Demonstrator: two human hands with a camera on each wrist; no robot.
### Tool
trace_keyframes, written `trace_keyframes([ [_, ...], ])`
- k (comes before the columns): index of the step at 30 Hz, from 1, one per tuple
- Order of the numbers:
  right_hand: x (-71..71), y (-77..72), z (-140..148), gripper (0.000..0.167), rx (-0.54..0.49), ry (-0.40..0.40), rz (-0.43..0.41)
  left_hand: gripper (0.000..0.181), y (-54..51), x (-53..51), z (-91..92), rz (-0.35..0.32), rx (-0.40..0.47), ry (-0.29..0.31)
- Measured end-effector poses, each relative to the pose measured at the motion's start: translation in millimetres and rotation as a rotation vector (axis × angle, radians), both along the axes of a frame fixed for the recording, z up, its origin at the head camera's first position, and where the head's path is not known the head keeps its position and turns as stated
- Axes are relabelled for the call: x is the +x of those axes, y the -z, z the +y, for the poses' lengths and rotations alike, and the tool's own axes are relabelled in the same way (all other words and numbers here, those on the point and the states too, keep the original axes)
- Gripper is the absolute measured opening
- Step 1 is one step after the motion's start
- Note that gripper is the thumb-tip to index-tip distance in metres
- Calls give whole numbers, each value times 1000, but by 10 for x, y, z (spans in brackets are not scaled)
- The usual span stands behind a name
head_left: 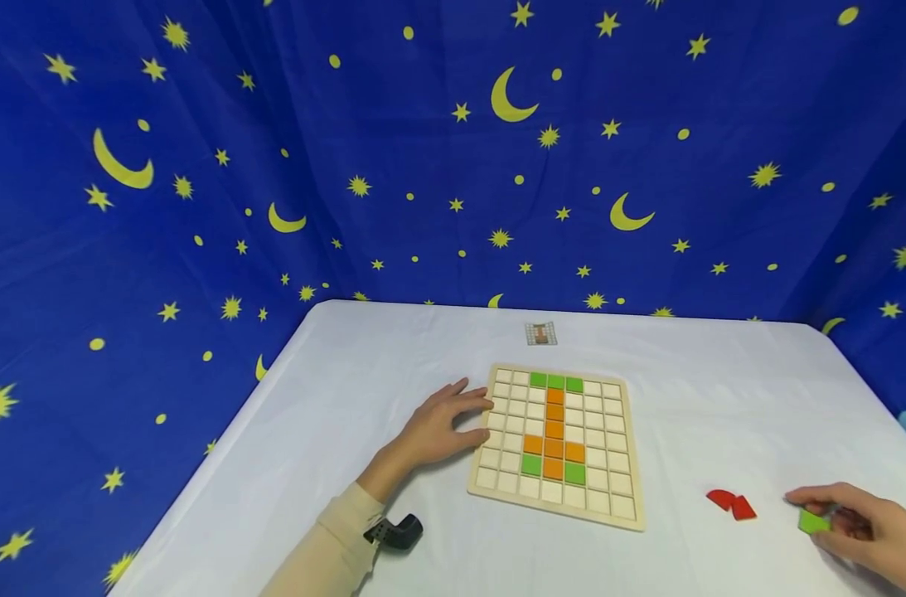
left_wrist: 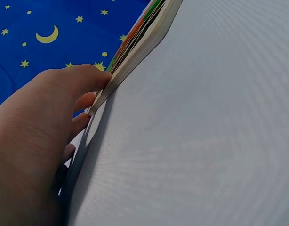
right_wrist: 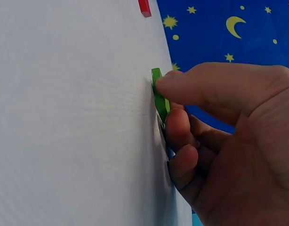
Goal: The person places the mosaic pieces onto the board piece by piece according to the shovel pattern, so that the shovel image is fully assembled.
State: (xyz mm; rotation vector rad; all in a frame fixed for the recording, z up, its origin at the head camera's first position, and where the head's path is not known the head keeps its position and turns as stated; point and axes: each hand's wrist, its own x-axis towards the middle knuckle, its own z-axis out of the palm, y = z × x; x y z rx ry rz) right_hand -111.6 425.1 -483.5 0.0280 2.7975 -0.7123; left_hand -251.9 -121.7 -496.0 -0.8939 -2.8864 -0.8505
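Observation:
A light wooden grid board [head_left: 598, 514] lies on the table, holding an orange column of tiles [head_left: 554, 429] with green tiles [head_left: 556, 381] near its two ends. My left hand [head_left: 441, 424] rests at the board's left edge, fingers spread and fairly straight. In the left wrist view the thumb [left_wrist: 88, 77] touches the board's rim. Off to the right, my right hand [head_left: 870, 526] pinches a green tile [head_left: 812, 521] between thumb and fingers, low over the tabletop. The right wrist view shows that green tile [right_wrist: 159, 96] on edge; fingers partly hide it.
Two red pieces [head_left: 743, 507] lie between the board and my right hand. A small printed card [head_left: 540, 333] sits behind the board. A black wrist device [head_left: 398, 533] is on the left wrist. Blue star-patterned cloth [head_left: 438, 166] hangs around the white table [head_left: 393, 348].

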Motion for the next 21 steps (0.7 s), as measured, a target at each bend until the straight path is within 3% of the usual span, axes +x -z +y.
trace_keyframes([
  [12, -12, 95, 86, 40, 48, 11, 25, 48, 11, -5, -1, 10, 2, 7],
  [21, -23, -15, -80, 35, 86, -39, 51, 48, 5, -6, 0, 6, -3, 7],
])
